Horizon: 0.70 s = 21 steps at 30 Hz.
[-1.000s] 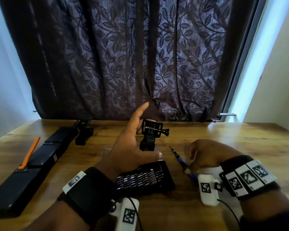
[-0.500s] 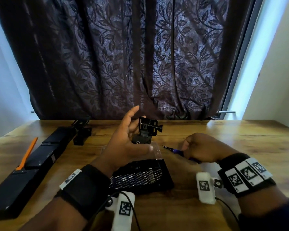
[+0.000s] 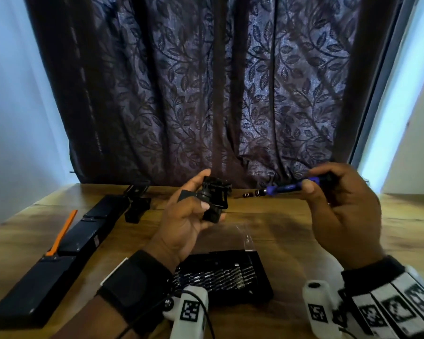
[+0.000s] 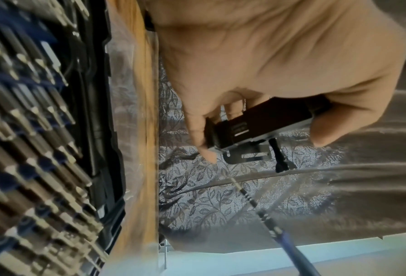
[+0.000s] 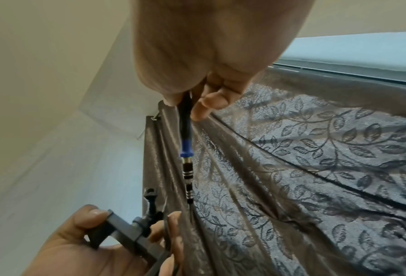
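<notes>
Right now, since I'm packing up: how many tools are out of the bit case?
2: the screwdriver, held in the right hand above the table, and the orange pry tool, resting on the black boxes at the left. Others may be hidden.

- Left hand (image 3: 181, 223), held palm-up, curls thumb and fingers round a camera mount (image 3: 214, 199).
- Right hand (image 3: 340, 211), held level with it, pinches a precision screwdriver (image 3: 284, 188) between thumb and fingertips.

Two hands above the table (image 3: 291, 231), tools spread below.
The left hand (image 3: 181, 223) holds a camera mount (image 3: 214, 200) left of the screwdriver (image 3: 282, 189) in the right hand (image 3: 340, 211). The bit case (image 3: 230, 275) lies below them, flat cases (image 3: 59, 270) far left, a pry tool (image 3: 63, 232) on them. What may be a second mount (image 3: 136, 204) sits behind, before the curtain (image 3: 206, 94).
</notes>
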Each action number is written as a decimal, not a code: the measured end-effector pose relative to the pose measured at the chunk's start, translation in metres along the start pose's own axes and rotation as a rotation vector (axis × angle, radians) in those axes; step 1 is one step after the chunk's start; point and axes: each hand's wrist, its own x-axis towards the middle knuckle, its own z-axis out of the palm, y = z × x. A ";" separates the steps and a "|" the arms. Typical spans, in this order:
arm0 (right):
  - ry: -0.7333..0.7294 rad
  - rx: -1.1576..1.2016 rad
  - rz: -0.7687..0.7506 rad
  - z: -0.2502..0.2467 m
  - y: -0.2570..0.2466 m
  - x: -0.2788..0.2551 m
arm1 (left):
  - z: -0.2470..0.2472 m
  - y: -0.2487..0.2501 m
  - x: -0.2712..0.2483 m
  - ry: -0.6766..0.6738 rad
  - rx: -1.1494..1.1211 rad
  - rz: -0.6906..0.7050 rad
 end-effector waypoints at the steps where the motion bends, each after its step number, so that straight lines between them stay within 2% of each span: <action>1: 0.026 0.011 -0.029 0.000 -0.006 -0.001 | 0.001 0.000 0.001 0.002 -0.035 -0.010; 9: 0.132 0.101 -0.150 0.002 -0.031 -0.006 | -0.003 0.003 0.004 -0.020 -0.240 -0.002; 21: 0.084 0.129 -0.128 0.005 -0.028 -0.006 | -0.007 0.000 0.005 -0.082 -0.256 -0.013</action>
